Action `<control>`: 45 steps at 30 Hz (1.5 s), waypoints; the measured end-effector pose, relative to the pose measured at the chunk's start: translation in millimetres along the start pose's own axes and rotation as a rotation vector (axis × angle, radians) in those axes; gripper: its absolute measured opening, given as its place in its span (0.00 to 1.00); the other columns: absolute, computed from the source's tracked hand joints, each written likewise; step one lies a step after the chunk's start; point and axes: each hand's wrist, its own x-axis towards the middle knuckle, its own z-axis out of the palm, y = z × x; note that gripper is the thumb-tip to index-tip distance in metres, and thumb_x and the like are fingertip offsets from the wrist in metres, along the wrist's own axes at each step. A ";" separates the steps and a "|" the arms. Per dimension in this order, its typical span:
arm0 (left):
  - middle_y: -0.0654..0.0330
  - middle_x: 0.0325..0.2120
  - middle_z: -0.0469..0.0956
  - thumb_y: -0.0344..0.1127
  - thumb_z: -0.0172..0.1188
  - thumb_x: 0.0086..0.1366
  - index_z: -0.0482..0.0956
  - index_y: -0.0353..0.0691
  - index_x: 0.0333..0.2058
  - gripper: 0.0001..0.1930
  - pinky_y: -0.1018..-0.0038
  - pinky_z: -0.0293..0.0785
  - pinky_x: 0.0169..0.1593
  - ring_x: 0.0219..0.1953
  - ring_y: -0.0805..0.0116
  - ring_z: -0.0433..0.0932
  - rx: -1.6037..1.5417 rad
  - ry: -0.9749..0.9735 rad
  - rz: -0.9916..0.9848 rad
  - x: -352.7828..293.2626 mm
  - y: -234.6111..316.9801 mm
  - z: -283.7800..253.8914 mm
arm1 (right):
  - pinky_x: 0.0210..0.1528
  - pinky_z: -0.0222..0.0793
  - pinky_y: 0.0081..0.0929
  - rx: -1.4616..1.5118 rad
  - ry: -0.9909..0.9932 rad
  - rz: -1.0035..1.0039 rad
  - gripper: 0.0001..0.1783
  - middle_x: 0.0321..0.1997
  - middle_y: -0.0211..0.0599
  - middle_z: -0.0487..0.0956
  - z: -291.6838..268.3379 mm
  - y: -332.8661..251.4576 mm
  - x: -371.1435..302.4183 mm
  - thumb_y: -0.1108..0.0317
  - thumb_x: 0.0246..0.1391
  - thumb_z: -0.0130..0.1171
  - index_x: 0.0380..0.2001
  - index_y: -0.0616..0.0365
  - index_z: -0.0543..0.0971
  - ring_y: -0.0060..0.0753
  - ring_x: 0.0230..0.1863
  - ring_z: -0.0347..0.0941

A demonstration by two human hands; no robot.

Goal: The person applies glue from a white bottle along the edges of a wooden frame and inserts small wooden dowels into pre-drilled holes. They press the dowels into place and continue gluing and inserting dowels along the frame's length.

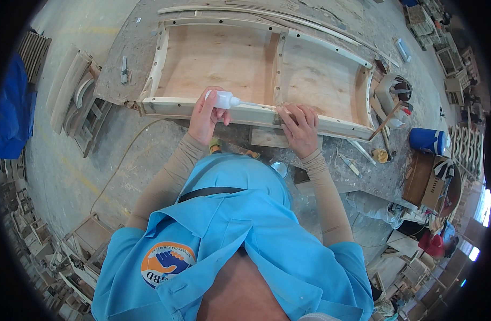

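This is a woodworking shop, shown by the unpainted wooden frame (280, 69) on a stained tabletop (141, 40), curved wooden pieces (69, 88) stacked at left, wavy wooden slats (466, 152) at right and a scuffed grey floor (77, 174).

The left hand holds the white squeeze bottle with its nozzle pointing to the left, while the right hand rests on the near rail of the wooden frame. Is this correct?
Not quite: in the head view, the nozzle points right, toward the right hand. The left hand does hold the white squeeze bottle, and the right hand rests on the near rail of the wooden frame.
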 end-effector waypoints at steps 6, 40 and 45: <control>0.67 0.19 0.62 0.51 0.43 0.72 0.70 0.41 0.43 0.18 0.75 0.70 0.27 0.20 0.73 0.67 0.018 0.014 -0.005 -0.3 1.4 0.5 | 0.66 0.49 0.43 0.140 -0.016 0.078 0.29 0.57 0.25 0.71 -4.3 -0.1 3.0 0.65 0.49 0.59 0.57 0.41 0.72 0.36 0.61 0.61; 0.66 0.19 0.62 0.52 0.41 0.72 0.68 0.41 0.43 0.19 0.73 0.72 0.31 0.19 0.72 0.68 0.052 0.009 -0.006 -1.5 2.0 1.2 | 0.56 0.67 0.36 0.443 -0.246 -0.178 0.25 0.55 0.34 0.75 -23.4 34.6 38.6 0.70 0.52 0.57 0.55 0.52 0.73 0.42 0.55 0.70; 0.66 0.18 0.62 0.52 0.41 0.72 0.68 0.41 0.43 0.19 0.73 0.72 0.31 0.19 0.72 0.68 0.048 0.011 -0.002 -1.6 1.8 2.4 | 0.56 0.67 0.36 0.411 -0.245 -0.202 0.25 0.56 0.34 0.74 -23.2 34.9 38.2 0.70 0.52 0.56 0.56 0.52 0.72 0.42 0.55 0.70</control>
